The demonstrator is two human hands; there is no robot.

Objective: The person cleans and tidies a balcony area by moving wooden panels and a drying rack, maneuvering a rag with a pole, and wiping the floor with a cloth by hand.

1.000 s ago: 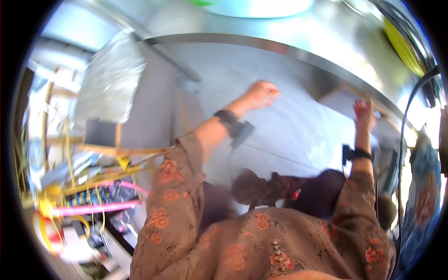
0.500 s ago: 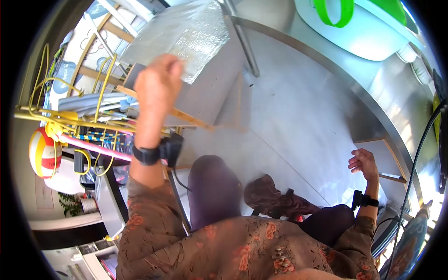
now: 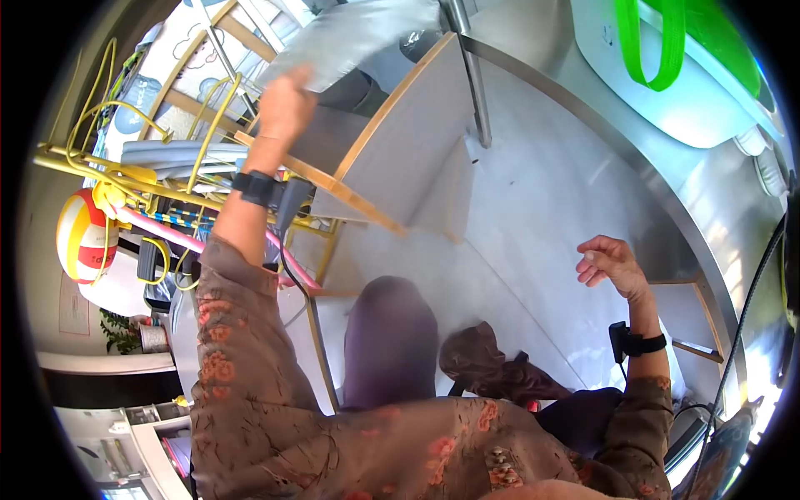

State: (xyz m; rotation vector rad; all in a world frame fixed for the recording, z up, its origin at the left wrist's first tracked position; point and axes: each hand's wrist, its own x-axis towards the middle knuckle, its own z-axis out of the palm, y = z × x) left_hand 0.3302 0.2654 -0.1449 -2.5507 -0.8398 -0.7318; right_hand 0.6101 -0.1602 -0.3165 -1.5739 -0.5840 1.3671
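Note:
My left hand (image 3: 287,107) is closed at the near edge of a silvery, shiny plastic-like sheet (image 3: 367,37), above an open wooden-edged box (image 3: 408,125). The sheet is lifted, so part of the box's inside shows, with a dark grey thing (image 3: 360,90) in it that I cannot make out. Over the floor to the right hovers my right hand (image 3: 612,265), its fingers loosely bent and apart, with nothing in them. Each wrist wears a black strap with a small box.
A steel counter edge (image 3: 600,125) curves along the right, carrying a white tub (image 3: 658,92) with a green handle. Yellow wire racks (image 3: 133,179) and a striped ball (image 3: 87,237) stand at left. A black cable (image 3: 750,300) hangs at right. Brown cloth (image 3: 500,367) lies by my knees.
The silvery sheet has been pulled up and away, uncovering the box's wooden edge and its inside. My left hand moved slightly up; my right hand moved left and inward.

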